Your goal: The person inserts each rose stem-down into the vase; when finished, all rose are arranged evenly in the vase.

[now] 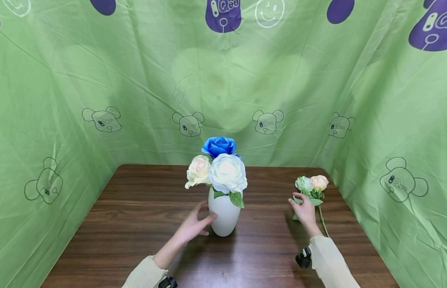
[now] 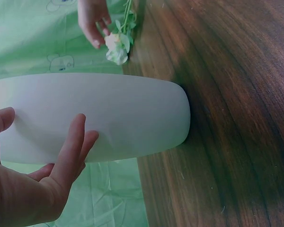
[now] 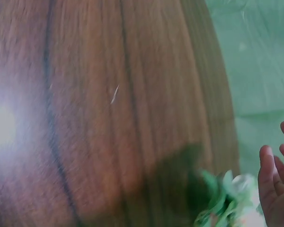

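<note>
A white vase (image 1: 224, 214) stands upright on the table, holding a blue rose (image 1: 219, 146), a cream rose (image 1: 199, 170) and a large pale blue-white rose (image 1: 228, 173) with green leaves. My left hand (image 1: 194, 224) is at the vase's left side. Its fingers (image 2: 75, 137) are spread and fairly straight, lying along the vase wall in the left wrist view. At the right, my right hand (image 1: 304, 210) hovers by two loose flowers, one pale green (image 1: 304, 184) and one peach (image 1: 319, 182). Its fingers are loosely bent with nothing between them, partly covering the leaves.
The wooden table (image 1: 144, 200) has rounded back corners. Green printed cloth (image 1: 223, 80) hangs behind it and along both sides. A long stem (image 1: 323, 222) from the loose flowers points toward the front right, beside the right wrist. Dark wrist devices (image 1: 303, 258) sit at both cuffs.
</note>
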`<state>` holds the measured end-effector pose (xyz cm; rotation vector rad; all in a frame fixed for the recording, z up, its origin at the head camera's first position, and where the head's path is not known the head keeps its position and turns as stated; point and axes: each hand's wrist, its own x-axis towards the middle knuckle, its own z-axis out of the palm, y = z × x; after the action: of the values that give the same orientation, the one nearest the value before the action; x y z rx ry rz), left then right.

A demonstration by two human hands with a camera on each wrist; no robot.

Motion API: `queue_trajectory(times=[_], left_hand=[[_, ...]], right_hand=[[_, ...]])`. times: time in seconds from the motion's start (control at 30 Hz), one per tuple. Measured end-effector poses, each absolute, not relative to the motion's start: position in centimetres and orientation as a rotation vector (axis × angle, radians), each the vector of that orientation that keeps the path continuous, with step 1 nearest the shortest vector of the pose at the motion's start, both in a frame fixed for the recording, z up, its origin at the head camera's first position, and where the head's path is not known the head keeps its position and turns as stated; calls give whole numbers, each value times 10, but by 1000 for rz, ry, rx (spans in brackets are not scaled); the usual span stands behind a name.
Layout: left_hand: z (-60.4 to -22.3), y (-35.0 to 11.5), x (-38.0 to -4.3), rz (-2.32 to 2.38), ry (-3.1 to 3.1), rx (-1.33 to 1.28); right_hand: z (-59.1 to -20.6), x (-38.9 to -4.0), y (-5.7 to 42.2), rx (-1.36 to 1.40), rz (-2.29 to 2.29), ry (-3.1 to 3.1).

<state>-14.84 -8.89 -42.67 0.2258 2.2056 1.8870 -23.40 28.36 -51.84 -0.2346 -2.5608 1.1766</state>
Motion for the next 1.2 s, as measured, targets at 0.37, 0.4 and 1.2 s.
queue_trajectory(times=[0.37, 0.4, 1.2], left_hand=[[-440, -92, -156, 1898, 2195, 224], [-444, -92, -157, 1897, 2197, 222], [-462, -92, -164, 1865, 2219, 207]], right_hand=[[-538, -220, 307, -617, 1125, -2625], [-540, -219, 308, -657, 1113, -2630], [-542, -223, 293, -490, 1160, -2611]])
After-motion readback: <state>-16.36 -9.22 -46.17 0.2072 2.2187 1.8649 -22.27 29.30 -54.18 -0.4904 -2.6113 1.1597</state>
